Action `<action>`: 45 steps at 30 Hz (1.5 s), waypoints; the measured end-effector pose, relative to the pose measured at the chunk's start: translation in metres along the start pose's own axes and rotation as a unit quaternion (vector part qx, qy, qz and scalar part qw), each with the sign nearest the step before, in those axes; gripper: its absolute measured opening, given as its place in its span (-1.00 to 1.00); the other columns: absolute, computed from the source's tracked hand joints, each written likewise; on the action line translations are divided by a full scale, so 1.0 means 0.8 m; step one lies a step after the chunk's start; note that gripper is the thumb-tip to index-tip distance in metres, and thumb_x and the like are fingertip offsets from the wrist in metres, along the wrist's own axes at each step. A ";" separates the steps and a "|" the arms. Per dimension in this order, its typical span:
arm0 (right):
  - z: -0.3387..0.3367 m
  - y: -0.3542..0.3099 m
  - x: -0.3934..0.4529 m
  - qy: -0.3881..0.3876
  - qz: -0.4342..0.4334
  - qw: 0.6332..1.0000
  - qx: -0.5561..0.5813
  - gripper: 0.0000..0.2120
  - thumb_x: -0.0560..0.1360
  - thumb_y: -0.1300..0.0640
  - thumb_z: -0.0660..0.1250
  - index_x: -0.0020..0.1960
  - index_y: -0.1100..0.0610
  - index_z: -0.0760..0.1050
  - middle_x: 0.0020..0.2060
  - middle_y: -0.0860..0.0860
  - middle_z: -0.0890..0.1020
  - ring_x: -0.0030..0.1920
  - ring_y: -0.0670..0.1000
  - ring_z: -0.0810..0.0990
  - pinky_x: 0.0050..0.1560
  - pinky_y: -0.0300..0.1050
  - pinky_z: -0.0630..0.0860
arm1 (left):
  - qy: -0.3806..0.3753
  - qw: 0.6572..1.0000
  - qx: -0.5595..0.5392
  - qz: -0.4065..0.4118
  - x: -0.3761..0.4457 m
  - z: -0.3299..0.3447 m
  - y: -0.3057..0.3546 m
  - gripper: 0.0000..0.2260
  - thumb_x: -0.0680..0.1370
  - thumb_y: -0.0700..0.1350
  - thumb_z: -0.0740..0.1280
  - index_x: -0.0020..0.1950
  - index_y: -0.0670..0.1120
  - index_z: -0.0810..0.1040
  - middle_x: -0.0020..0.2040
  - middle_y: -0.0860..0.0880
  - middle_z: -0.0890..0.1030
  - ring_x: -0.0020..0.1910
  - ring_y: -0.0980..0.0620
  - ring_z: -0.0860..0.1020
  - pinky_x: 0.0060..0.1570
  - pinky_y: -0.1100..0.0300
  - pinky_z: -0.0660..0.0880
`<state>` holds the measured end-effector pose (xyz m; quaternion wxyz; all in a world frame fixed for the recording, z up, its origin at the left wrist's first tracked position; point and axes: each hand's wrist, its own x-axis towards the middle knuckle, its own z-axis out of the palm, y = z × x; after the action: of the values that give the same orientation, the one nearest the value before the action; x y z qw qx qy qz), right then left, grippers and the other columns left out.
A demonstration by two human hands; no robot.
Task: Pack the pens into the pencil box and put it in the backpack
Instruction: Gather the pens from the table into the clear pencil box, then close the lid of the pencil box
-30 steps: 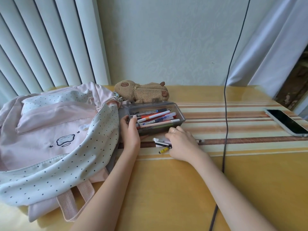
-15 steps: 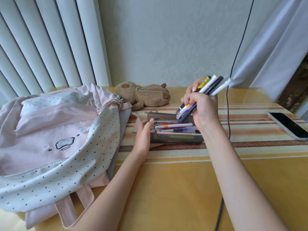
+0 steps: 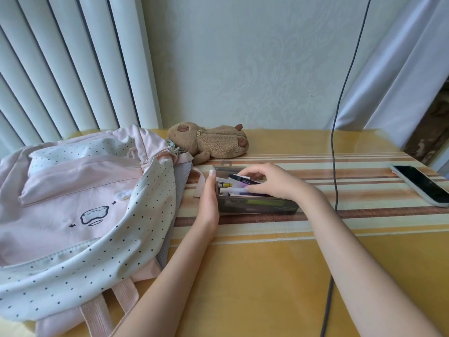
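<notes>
At frame centre, the left hand (image 3: 208, 205) flat, steadies the box (image 3: 257, 205); right hand (image 3: 269, 182) grips pens (image 3: 239, 183), which could jam crosswise.

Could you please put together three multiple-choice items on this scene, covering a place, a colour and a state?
1. Where does the phone lie?
A. At the table's right edge
B. On the backpack
C. Inside the pencil box

2. What colour is the plush toy?
A. Blue
B. Brown
C. Green

3. What is the right hand doing?
A. Resting flat on bare table
B. Holding the phone
C. Pressing pens into the open pencil box

Answers: 1 A, it lies far right on the striped table. 2 B, its fur is brown. 3 C, its fingers sit on the pens while the left hand steadies the box end.
</notes>
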<state>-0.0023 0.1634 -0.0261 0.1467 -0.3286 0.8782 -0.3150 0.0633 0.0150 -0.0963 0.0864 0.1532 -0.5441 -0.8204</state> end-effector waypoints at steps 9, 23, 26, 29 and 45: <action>0.018 0.024 -0.009 0.032 -0.025 0.998 -0.039 -0.75 0.53 -0.18 0.19 0.16 -0.48 0.40 0.28 -0.27 0.51 0.36 -0.15 0.38 0.41 0.06 0.28 | 0.041 0.938 0.277 0.204 -0.009 0.000 -0.005 -0.53 0.66 -0.10 0.13 0.55 -0.13 0.11 0.50 0.05 0.23 0.50 0.15 0.11 0.38 0.38 0.04; 0.023 0.023 -0.018 0.214 -0.029 0.975 0.058 -0.93 0.42 0.02 0.43 -0.12 -0.04 0.67 -0.20 -0.14 0.66 -0.17 -0.13 0.55 -0.04 -0.10 0.51 | 0.001 0.867 0.394 0.305 -0.002 -0.011 -0.006 -0.82 0.58 -0.09 0.31 0.09 0.00 0.68 0.35 -0.08 0.51 0.51 -0.01 0.19 0.34 0.53 0.02; 0.019 0.035 -0.023 0.387 0.006 0.915 0.112 -0.86 0.53 0.12 0.31 0.01 0.08 0.63 -0.07 -0.08 0.67 0.00 -0.09 0.60 0.05 -0.11 0.54 | 0.030 0.862 0.386 0.328 -0.005 -0.011 -0.006 -0.85 0.52 -0.08 0.38 -0.15 -0.07 0.74 0.10 -0.04 0.68 0.40 -0.01 0.40 0.35 0.36 0.20; 0.020 0.056 -0.023 0.353 0.116 0.926 0.069 -0.71 0.55 0.13 0.27 0.26 0.02 0.45 0.25 -0.01 0.53 0.26 0.02 0.47 0.14 -0.06 0.48 | 0.023 0.811 0.450 0.373 -0.008 -0.011 -0.004 -0.70 0.55 0.05 0.25 -0.14 -0.03 0.74 -0.05 0.08 0.73 0.28 0.01 0.53 0.32 0.52 0.07; 0.017 0.062 -0.021 0.268 0.202 0.866 0.372 -0.40 0.52 0.12 0.35 0.47 -0.08 0.18 0.47 -0.02 0.25 0.42 0.06 0.26 0.23 -0.02 0.25 | 0.009 0.707 0.606 0.364 -0.019 0.014 0.001 -0.51 0.57 0.17 -0.02 0.24 0.04 0.59 0.26 0.01 0.61 0.35 0.02 0.48 0.45 -0.06 0.17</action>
<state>-0.0078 0.1974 -0.0674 0.0777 0.0321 0.7488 -0.6575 0.0734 0.0291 -0.0894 0.2719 -0.0303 -0.9371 -0.2169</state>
